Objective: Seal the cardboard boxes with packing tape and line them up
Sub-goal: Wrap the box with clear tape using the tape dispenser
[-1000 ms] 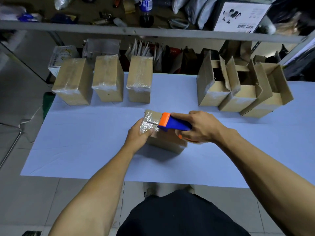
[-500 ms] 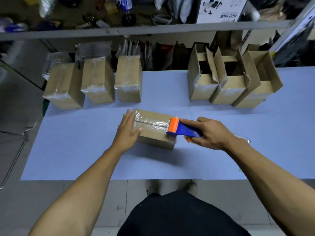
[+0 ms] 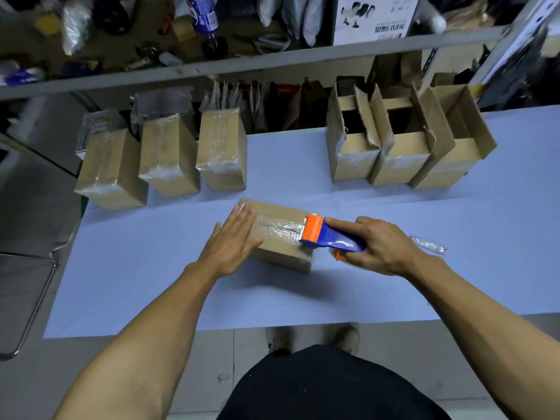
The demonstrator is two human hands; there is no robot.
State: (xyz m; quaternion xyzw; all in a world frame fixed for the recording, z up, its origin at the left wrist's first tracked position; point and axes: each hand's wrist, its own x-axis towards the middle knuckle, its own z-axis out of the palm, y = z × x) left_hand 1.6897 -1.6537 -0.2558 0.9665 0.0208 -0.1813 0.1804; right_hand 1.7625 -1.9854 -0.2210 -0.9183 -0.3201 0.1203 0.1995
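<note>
Across most of the view, a wide bench (image 3: 151, 283) covered in pale blue sheet, with a grey metal shelf rail (image 3: 272, 63) above its far edge. At far left, lined up side by side, three sealed brown cardboard boxes (image 3: 168, 156) wrapped in glossy clear tape, slightly apart from one another. At far right, three open brown cardboard boxes (image 3: 403, 159) pressed together, flaps standing up, clear tape along their lower edges. Near the middle of the bench, lying on its long side, a brown cardboard box (image 3: 281, 253) with closed flaps and a crinkled strip of clear packing tape (image 3: 278, 230) running along the top seam from left end to right end; bare cardboard on the near face, tape folded over the left end. Flat on the left end of that box, the left hand (image 3: 233, 241), fingers straight and spread, pressing down. At the right end, touching the top edge, the orange roller head of a blue-and-orange plastic tape dispenser (image 3: 330, 236), held by the right hand (image 3: 381, 247), grip curled around the blue handle with the index finger stretched along its top. Just right of that hand, lying on the bench, a small crumpled scrap of clear tape (image 3: 430, 244).
</note>
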